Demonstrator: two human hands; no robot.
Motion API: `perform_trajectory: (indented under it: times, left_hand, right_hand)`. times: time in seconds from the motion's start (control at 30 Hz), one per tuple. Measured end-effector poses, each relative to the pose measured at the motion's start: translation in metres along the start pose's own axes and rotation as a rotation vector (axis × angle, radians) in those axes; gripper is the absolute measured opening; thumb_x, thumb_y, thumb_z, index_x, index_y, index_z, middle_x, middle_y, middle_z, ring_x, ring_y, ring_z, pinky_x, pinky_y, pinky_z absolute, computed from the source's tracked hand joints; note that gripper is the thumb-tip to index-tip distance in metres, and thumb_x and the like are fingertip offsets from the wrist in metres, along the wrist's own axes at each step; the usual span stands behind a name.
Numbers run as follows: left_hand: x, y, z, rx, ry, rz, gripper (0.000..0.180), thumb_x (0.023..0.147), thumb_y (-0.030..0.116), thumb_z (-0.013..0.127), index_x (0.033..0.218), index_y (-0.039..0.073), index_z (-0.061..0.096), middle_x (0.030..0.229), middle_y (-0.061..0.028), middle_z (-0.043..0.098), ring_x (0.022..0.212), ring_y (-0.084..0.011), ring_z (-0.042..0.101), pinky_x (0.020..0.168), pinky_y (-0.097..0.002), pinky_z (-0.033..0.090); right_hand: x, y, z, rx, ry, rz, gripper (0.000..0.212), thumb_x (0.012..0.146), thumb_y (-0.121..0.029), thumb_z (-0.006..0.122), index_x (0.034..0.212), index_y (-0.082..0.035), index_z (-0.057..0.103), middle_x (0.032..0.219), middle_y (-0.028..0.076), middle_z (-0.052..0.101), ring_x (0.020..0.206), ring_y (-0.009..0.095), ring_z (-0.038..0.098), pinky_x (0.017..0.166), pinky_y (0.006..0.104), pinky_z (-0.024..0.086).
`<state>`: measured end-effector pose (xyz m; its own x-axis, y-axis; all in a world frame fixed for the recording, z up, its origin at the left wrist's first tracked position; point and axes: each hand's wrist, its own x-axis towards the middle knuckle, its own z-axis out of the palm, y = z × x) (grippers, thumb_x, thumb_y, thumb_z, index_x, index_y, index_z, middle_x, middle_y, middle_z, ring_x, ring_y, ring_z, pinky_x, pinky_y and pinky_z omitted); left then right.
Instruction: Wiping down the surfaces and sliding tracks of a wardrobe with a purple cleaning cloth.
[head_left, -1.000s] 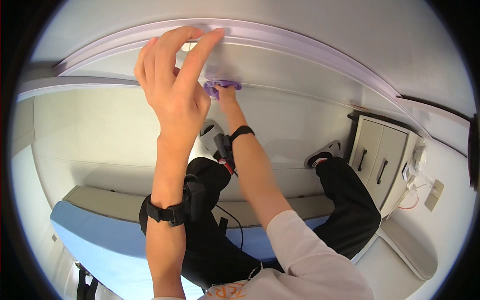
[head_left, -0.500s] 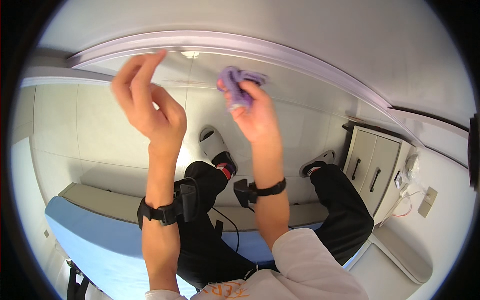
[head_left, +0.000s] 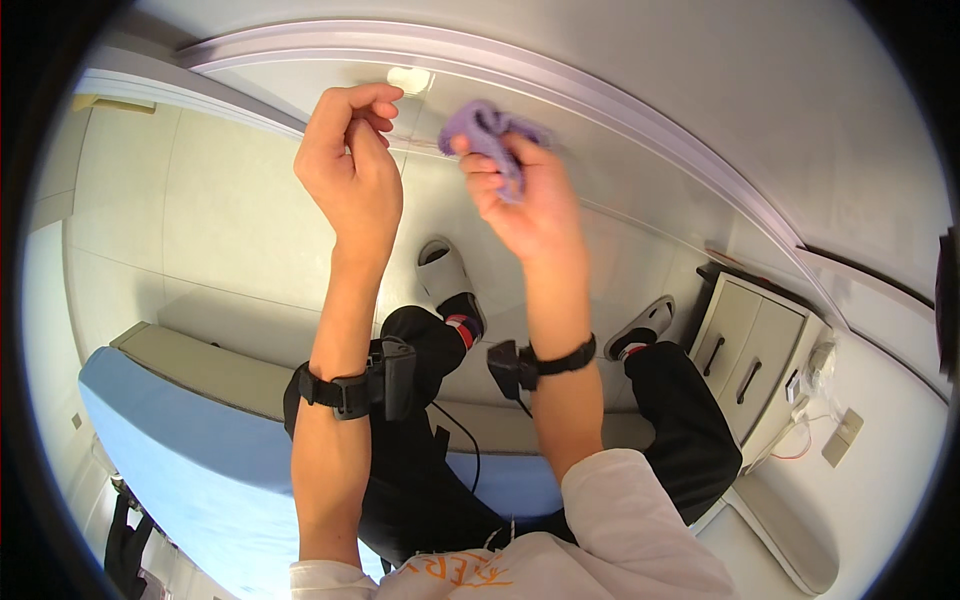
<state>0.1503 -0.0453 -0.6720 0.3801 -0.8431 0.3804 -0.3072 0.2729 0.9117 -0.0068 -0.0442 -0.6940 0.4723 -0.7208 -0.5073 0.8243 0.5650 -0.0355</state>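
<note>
My right hand [head_left: 530, 195] grips a crumpled purple cloth [head_left: 475, 125], its fingers and thumb pinching the folds. Part of the cloth hides behind the fingers, and its right edge is blurred. In front of it runs a pale, curved-looking rail [head_left: 480, 48] with a glossy band below; whether the cloth touches that band I cannot tell. To the left, my left hand [head_left: 350, 165] is raised with its fingers loosely bent and the thumb apart from them. Nothing shows in it. Both forearms wear black straps with small black boxes.
Pale floor tiles [head_left: 230, 200] lie below, with my slippered feet on them. A cabinet with black handles [head_left: 755, 345] stands at the right, near a wall socket [head_left: 843, 437] and loose wires. Behind me is a blue-covered bed [head_left: 190, 430]. A black cable hangs by my legs.
Both hands have shifted rightward in the picture, the right one with the purple cloth. My left fingers have curled further in. The view has moved slightly, showing more floor at the left.
</note>
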Motion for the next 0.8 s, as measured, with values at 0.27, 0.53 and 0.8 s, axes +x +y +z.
perform_trajectory:
  times: [0.27, 0.53, 0.8]
  left_hand:
    - [0.003, -0.007, 0.007, -0.024, -0.012, -0.148, 0.032, 0.08, -0.01, 0.035, 0.087, 0.0, 0.065, 0.078, -0.0037, 0.061, 0.07, -0.0095, 0.054, 0.061, -0.0227, 0.045]
    - [0.008, -0.011, 0.007, -0.025, -0.019, -0.14, 0.029, 0.081, -0.009, 0.036, 0.081, -0.002, 0.064, 0.075, -0.0043, 0.061, 0.066, -0.0093, 0.052, 0.06, -0.0229, 0.043]
    - [0.016, -0.019, -0.019, -0.102, 0.066, -0.297, 0.026, 0.08, -0.006, 0.038, 0.071, -0.002, 0.062, 0.066, -0.0048, 0.058, 0.062, -0.0101, 0.05, 0.058, -0.0236, 0.043]
  right_hand:
    - [0.142, 0.016, -0.181, -0.162, 0.498, -0.109, 0.023, 0.089, -0.002, 0.049, 0.112, -0.004, 0.053, 0.093, 0.01, 0.063, 0.064, 0.018, 0.059, 0.046, 0.0304, 0.044]
    - [0.145, 0.0, -0.217, -0.26, 0.509, -0.112, 0.023, 0.091, -0.007, 0.045, 0.111, -0.007, 0.055, 0.095, 0.008, 0.064, 0.07, 0.02, 0.06, 0.053, 0.0326, 0.046]
    - [-0.025, 0.006, 0.031, -0.195, -0.221, -0.083, 0.017, 0.092, -0.013, 0.04, 0.095, 0.0, 0.05, 0.081, 0.01, 0.056, 0.061, 0.012, 0.041, 0.053, 0.0257, 0.035]
